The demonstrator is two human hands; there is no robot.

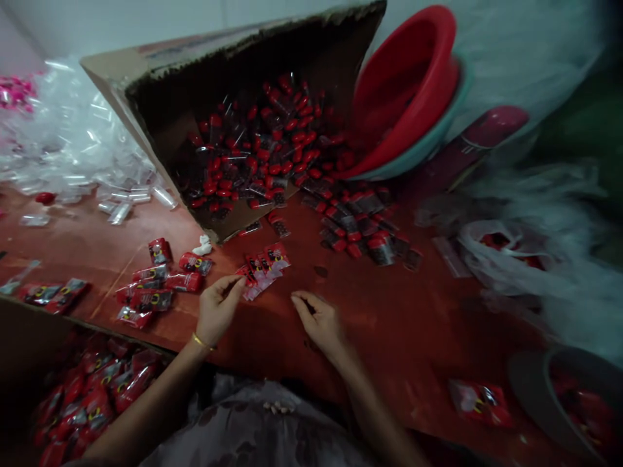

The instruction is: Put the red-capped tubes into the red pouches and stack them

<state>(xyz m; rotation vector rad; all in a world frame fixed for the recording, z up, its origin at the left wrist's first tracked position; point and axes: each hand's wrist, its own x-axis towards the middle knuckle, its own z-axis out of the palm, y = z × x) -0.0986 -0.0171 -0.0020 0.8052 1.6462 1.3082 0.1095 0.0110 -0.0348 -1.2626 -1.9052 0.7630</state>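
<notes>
My left hand (221, 308), with a yellow bangle at the wrist, is closed in a pinch. Its fingertips meet the left edge of a fanned row of small red printed packets (265, 264) with clear ends; I cannot tell whether it grips one. A short way to the right, my right hand (318, 321) hovers over the red table with thumb and fingers drawn together. Anything between those fingers is too small or hidden to make out. Beside my left hand lies a loose pile of filled red packets (150, 299).
A tipped cardboard box (104, 84) spills red-capped clear bottles (272, 155) onto the red table (389, 324). Clear empty tubes (119, 194) heap up at left. Red basin (438, 71), purple flask (467, 149), plastic bags (559, 253) and grey bowl (530, 389) stand right. Packets (97, 389) fill a lower-left box.
</notes>
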